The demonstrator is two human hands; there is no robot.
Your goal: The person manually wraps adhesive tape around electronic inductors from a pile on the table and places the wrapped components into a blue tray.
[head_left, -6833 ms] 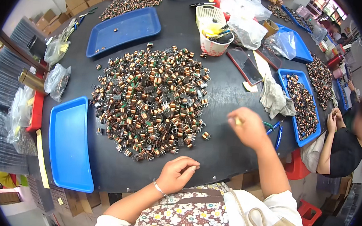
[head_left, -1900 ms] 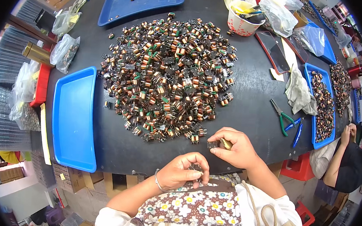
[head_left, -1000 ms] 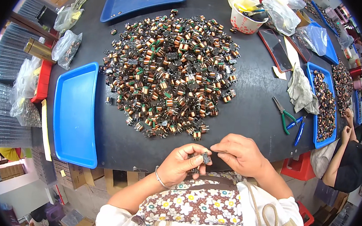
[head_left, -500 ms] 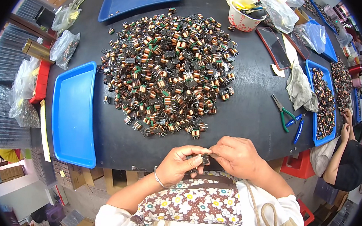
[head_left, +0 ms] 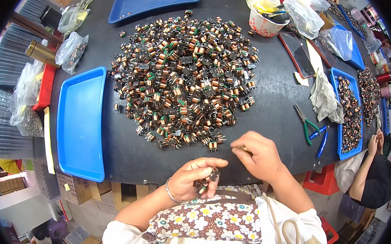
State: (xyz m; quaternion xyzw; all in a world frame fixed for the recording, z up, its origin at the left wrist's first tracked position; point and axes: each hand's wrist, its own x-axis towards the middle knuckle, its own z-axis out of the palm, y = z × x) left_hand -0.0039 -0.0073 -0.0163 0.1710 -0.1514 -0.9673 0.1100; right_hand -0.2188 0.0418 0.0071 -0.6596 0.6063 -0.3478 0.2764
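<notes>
A big heap of small copper-wound coils (head_left: 182,82) with black bases, metal pins and green patches lies on the dark table. Close to the table's near edge, my left hand (head_left: 188,179) is closed round a few coils (head_left: 213,174), its index finger stretched toward the right. The palm and fingers hide part of them. My right hand (head_left: 261,157) is apart from the left one, just right of the heap's near end. Its thumb and fingertips are pinched together, and a small yellowish bit shows there, too small to name.
An empty blue tray (head_left: 81,127) stands left of the heap, another blue tray (head_left: 154,2) beyond it. To the right lie green-handled pliers (head_left: 307,125), blue pens, a grey cloth (head_left: 325,98) and a phone (head_left: 297,55). Farther right, someone works beside a coil-filled tray (head_left: 348,113).
My right hand has drawn away from the left, up and to the right. My left hand has tilted a little and still holds the coils.
</notes>
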